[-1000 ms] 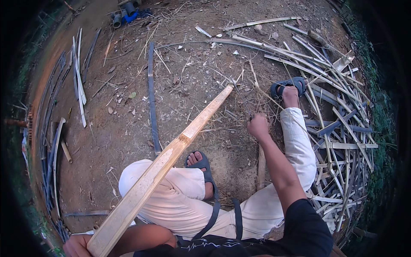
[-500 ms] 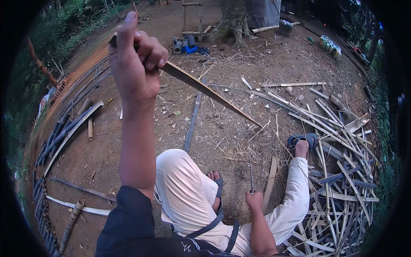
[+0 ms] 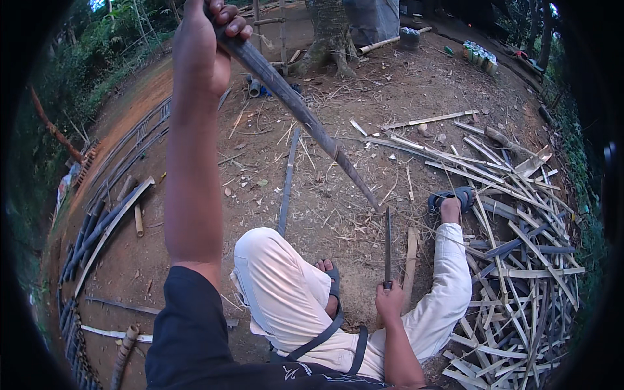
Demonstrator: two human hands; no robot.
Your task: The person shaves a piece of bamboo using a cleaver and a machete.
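Note:
My left hand (image 3: 203, 45) is raised high at the upper left, its fingers wrapped round one end of a long bamboo strip (image 3: 289, 97). The strip slants down to the right, its dark outer side with a node showing. Low in front of me, my right hand (image 3: 390, 302) grips the handle of a knife (image 3: 388, 250). Its long narrow blade points up and away, and the strip's lower end is just left of the tip. Whether the two touch I cannot tell.
A tangled heap of split bamboo (image 3: 513, 292) lies at the right beside my sandalled foot (image 3: 452, 205). Dark bamboo poles (image 3: 91, 234) lie at the left. A flat strip (image 3: 290, 175) rests on the littered ground ahead. A tree trunk (image 3: 330, 36) stands farther back.
My left hand has risen, and the strip has turned from its pale edge to its dark side. The knife blade now shows broader. The view has shifted a little.

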